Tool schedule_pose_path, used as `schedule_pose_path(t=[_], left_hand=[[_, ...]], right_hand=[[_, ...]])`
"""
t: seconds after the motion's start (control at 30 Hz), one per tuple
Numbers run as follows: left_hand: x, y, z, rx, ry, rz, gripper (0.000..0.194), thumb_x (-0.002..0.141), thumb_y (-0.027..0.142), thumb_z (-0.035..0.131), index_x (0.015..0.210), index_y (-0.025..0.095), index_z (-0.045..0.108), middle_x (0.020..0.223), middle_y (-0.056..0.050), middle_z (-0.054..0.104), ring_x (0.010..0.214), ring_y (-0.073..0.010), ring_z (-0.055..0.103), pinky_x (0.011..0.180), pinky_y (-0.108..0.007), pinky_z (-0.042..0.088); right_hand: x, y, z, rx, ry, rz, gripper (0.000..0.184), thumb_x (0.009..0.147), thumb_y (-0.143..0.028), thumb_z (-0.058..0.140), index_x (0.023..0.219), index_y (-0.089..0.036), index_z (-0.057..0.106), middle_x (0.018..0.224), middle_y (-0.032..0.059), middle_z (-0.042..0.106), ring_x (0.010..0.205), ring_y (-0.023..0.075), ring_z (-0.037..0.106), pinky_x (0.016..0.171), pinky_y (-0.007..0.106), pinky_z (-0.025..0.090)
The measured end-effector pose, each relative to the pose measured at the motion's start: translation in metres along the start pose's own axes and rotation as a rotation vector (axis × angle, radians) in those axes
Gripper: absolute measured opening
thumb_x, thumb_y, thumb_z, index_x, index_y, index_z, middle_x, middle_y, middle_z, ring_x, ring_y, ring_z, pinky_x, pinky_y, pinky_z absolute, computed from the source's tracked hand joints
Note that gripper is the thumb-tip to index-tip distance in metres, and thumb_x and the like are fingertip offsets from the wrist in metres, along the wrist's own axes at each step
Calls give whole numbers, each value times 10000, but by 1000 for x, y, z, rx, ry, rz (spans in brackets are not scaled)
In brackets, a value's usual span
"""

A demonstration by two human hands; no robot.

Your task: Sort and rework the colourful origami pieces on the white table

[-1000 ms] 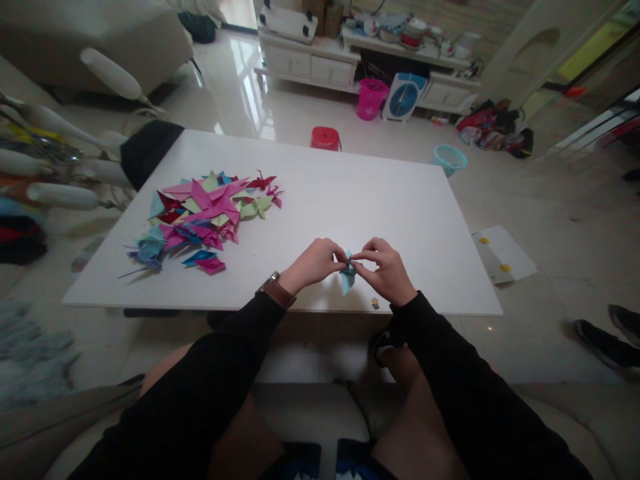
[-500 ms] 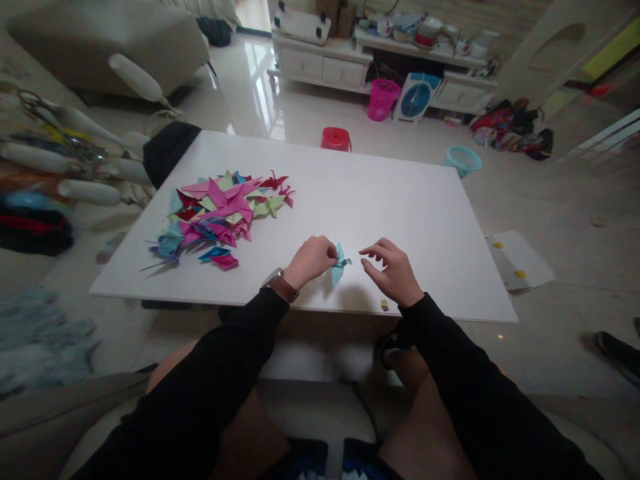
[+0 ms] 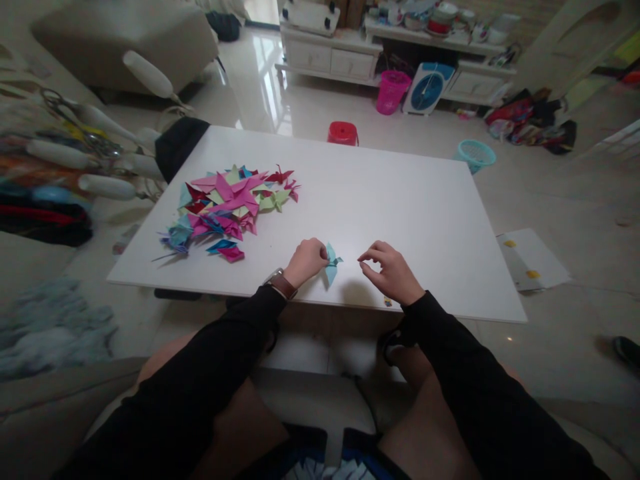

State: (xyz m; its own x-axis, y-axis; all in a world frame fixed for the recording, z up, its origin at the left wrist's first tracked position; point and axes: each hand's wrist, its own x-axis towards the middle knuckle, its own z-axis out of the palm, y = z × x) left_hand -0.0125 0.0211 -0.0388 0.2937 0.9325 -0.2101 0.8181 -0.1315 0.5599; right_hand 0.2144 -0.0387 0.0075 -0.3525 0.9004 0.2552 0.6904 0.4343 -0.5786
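Note:
A light-blue folded paper crane (image 3: 332,265) is pinched at its body end between the thumb and fingers of my left hand (image 3: 310,259), just above the table near its front edge. The crane's wings spread up and down, and its small head end points right. My right hand (image 3: 387,267) hovers a short way to the right of the crane. Its fingers are curled, thumb and index tips close together with a small gap, and nothing shows between them. A brown-strapped watch (image 3: 282,284) sits on my left wrist.
A heap of colourful folded paper cranes (image 3: 235,193) lies on the left of the white table (image 3: 390,200). A small sticker (image 3: 388,302) is near the front edge. Beyond the table stand a red stool (image 3: 343,133), a pink basket (image 3: 392,92), a blue fan (image 3: 427,88) and a turquoise basket (image 3: 476,155).
My left hand has moved the crane slightly away from my right hand. The right thumb and index tips have drawn closer together. The whole view has shifted a little.

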Motion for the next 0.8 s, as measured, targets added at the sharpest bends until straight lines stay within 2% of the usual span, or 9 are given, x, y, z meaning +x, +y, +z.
schedule_pose_path(t=[0.27, 0.43, 0.63, 0.8], left_hand=[[-1, -13, 4, 48, -14, -18, 90, 771, 216, 770, 834, 153, 784, 872, -111, 774, 820, -224, 704, 774, -328, 517], [-1, -16, -2, 71, -21, -59, 215, 757, 244, 802, 949, 151, 776, 971, -118, 776, 907, -232, 714, 813, -317, 533], [-4, -28, -26, 184, -62, -141, 267, 780, 122, 716, 1044, 144, 753, 1056, -137, 760, 968, -244, 716, 854, -318, 539], [-16, -49, -51, 430, -60, -240, 324, 852, 235, 703, 1141, 89, 718, 1241, -228, 680, 1206, -345, 639, 985, -383, 519]], right_hand=[[-2, 3, 1, -21, -29, -6, 103, 912, -169, 619, 873, -202, 710, 883, 59, 622, 849, 217, 598, 761, 369, 481], [-3, 4, 1, -14, -42, -8, 112, 927, -194, 614, 874, -204, 712, 888, 66, 626, 846, 225, 603, 756, 377, 481], [-5, 5, 2, -10, -59, 1, 114, 932, -207, 613, 874, -209, 711, 898, 71, 632, 861, 233, 611, 764, 384, 483], [-5, 5, 2, -19, -86, 1, 118, 940, -220, 610, 883, -207, 713, 900, 75, 632, 869, 239, 612, 762, 385, 484]])
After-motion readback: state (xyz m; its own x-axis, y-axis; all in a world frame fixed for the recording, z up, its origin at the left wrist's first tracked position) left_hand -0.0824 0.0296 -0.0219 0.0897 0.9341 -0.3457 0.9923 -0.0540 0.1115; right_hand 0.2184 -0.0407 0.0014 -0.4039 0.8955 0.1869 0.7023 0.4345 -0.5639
